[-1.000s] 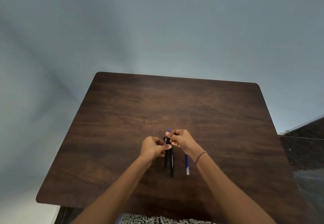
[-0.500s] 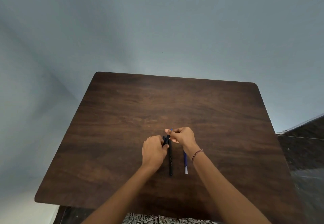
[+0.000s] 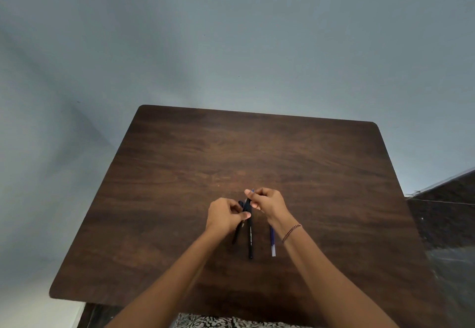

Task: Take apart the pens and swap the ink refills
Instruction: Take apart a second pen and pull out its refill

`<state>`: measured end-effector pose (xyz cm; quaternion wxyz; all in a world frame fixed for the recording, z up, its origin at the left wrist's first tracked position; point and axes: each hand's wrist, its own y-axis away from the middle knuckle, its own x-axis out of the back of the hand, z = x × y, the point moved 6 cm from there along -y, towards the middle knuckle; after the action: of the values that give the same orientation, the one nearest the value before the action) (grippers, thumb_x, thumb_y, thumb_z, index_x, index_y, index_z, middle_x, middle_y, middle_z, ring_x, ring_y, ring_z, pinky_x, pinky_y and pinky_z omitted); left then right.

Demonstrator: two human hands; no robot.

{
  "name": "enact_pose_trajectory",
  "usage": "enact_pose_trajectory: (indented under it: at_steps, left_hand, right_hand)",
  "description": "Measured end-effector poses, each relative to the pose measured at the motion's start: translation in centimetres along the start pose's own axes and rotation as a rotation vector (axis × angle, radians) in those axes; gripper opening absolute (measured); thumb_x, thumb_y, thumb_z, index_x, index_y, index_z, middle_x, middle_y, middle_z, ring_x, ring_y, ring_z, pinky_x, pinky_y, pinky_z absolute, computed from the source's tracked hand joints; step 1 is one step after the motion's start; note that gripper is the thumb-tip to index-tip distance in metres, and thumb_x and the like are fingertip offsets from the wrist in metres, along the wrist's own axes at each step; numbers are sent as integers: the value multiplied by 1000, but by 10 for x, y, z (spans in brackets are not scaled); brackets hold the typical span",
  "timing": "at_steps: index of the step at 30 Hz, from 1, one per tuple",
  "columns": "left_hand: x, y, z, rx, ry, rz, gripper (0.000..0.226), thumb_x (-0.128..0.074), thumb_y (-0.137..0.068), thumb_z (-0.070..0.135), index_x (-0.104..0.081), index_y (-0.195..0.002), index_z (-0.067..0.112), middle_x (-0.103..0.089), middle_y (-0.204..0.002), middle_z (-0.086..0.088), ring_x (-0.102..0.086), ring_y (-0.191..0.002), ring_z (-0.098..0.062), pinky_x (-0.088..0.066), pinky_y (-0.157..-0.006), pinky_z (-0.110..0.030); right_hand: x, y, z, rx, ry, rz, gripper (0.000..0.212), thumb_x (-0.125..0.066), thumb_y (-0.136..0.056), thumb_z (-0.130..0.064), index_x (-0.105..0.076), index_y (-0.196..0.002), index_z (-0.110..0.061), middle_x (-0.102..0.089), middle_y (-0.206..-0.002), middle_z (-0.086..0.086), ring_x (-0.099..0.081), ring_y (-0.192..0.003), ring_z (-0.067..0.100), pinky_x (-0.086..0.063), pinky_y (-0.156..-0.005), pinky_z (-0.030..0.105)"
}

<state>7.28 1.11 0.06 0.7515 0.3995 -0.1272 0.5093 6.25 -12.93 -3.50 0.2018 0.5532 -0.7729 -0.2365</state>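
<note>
A long black pen barrel [image 3: 249, 236] with white print points toward me at the table's middle. My right hand [image 3: 268, 203] pinches its far end, where a blue refill tip [image 3: 253, 190] pokes out beyond the fingers. My left hand [image 3: 225, 216] is closed on a second dark pen part [image 3: 236, 235], which shows above and below the fist. Its thumb rests against the black barrel. A loose blue ink refill [image 3: 272, 241] with a clear end lies on the table just right of the barrel, partly under my right wrist.
The dark wooden table [image 3: 180, 173] has rounded corners and stands against a pale blue wall. A dark stone surface [image 3: 447, 219] lies to the right of it. Patterned cloth [image 3: 218, 322] shows at the near edge.
My left hand has drawn slightly left, and the dark part it holds now shows below the fist, apart from the black barrel. My right hand stays pinched on the barrel's far end.
</note>
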Motion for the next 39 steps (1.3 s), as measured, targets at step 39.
enact_pose_trajectory:
  at_steps: [39]
  left_hand:
    - [-3, -10, -13, 9, -7, 27, 20, -82, -68, 18, -74, -86, 16, -70, -78, 3, -67, -76, -11, -49, -71, -22]
  right_hand:
    - [-9, 1, -27, 174, 794, -182, 42, -37, -100, -37, -63, -75, -16, -59, -60, -4, -53, -57, 7, -44, -67, 24]
